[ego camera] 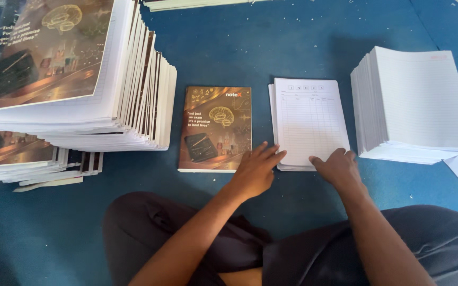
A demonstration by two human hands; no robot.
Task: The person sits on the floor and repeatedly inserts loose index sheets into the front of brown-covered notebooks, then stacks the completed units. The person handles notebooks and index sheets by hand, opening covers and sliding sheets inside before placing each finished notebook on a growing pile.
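Right now your two hands sit at the near edge of the index pad, the thin white stack of ruled sheets lying flat on the blue floor straight ahead of your crossed legs. Its long axis runs away from you, short edges near and far, so the edge facing your fingers is a short one.

Your right hand is the nearer of the two: it rests on the pad's near right corner, fingers curled down onto the top sheet, grasping nothing that you can see. Whether a fingertip has caught a sheet's edge cannot be told from this angle.

Your left hand lies just beside the pad's near left corner, fingers spread and loose, tips touching that corner. The heel of the hand overlaps the near right corner of the brown notebook, which lies parallel to the pad, just to its left, with a narrow strip of floor between them.

So the pad lies forward of both hands, the notebook forward and left of your left hand.

Further off, a tall leaning stack of finished notebooks stands to your left, well apart from the hands, and a thick block of ruled pages sits to your right, near the pad but not touching it.
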